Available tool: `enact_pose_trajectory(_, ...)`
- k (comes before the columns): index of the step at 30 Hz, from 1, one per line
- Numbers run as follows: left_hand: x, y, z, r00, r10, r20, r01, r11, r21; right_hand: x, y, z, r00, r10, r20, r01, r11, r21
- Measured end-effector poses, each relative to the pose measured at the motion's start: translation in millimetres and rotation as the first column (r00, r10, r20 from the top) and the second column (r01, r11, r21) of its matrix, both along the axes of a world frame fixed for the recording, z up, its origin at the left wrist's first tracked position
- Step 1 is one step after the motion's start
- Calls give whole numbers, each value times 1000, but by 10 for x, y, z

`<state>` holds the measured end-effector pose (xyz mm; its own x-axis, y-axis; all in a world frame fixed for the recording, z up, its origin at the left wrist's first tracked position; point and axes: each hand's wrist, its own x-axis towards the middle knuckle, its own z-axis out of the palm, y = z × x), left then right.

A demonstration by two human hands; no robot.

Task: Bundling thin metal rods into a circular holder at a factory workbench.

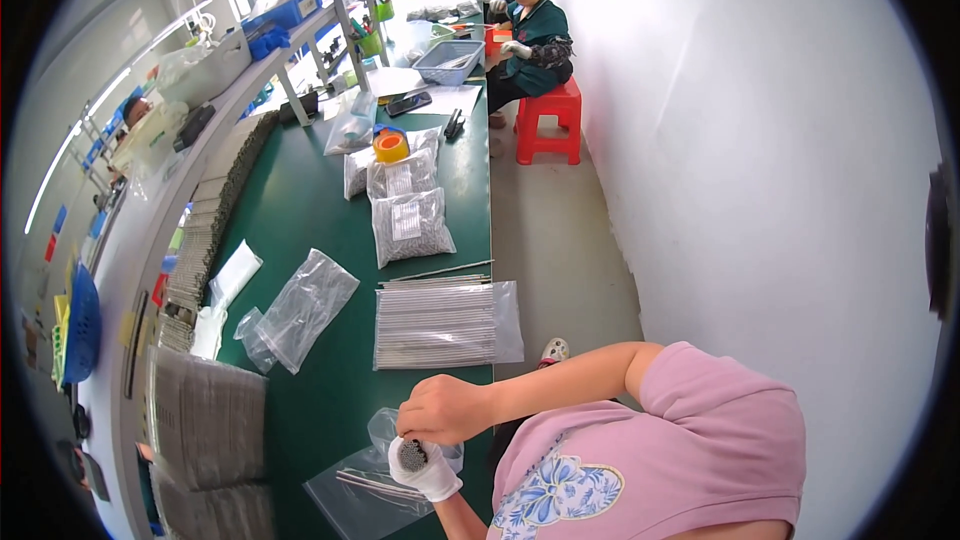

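My left hand (432, 478), in a white glove, is wrapped round a bundle of thin metal rods (412, 454), whose packed ends face up. My bare right hand (445, 410) is closed just above it, fingertips curled down by the rod ends. What those fingertips hold, if anything, is hidden. Clear plastic film shows around both hands. Below them a clear plastic bag (345, 507) lies flat, with a few loose thin rods (375, 486) across it. Beside my right hand a clear bag of rods (435, 325) lies in a neat row at the table edge.
On the green table (300, 205) lie empty clear bags (310, 305), filled bags of small grey parts (412, 230) and an orange tape roll (391, 147). Stacked bagged rods (205, 420) stand at left, beneath a shelf. Farther off, a co-worker (540, 35) sits on a red stool (550, 120).
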<state>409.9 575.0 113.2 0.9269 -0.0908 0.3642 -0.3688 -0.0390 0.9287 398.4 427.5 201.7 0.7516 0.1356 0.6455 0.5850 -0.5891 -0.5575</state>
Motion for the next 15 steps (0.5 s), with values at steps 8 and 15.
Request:
enact_pose_trajectory(8, 28, 52, -92, 999, -34, -28, 34, 999, -2, -38, -17, -15, 999, 6, -40, -6, 1000, 7)
enact_pose_trajectory(15, 13, 13, -27, 999, -21, -32, 20, 1000, -11, -15, -20, -72, 1000, -6, -20, 4, 992, -124)
